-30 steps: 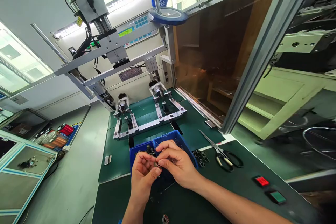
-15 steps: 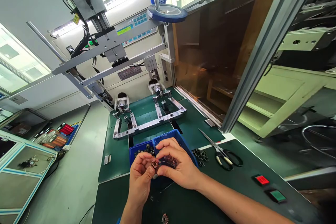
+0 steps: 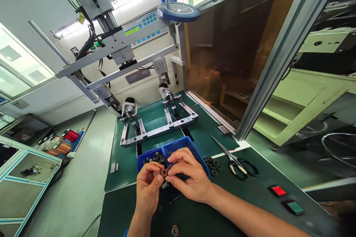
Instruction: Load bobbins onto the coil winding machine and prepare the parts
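Between my two hands is a small motor stator (image 3: pixel 164 172), wound with copper wire and facing up toward me. My left hand (image 3: pixel 147 189) pinches it between thumb and fingers. My right hand (image 3: pixel 191 177) is closed at its right edge, thumb and fingertips against it; any fine wire end there is too small to make out. Just beyond my hands, a blue bin (image 3: pixel 194 148) holds loose copper wire scraps, and a smaller blue bin (image 3: pixel 140 156) holds dark parts. Another wound stator (image 3: pixel 175 230) lies on the green mat near me.
Scissors (image 3: pixel 233 163) lie at the right beside several black stator cores (image 3: pixel 213 166). A red button (image 3: pixel 278 190) and a green button (image 3: pixel 294 207) sit further right. Behind the bins stands a winding machine with a metal frame (image 3: pixel 158 132). A tinted panel (image 3: pixel 217 52) borders the right.
My right fingers have shifted slightly around the stator, and more of the copper scraps in the bin shows. The stator stays in my left hand; the view has moved slightly.
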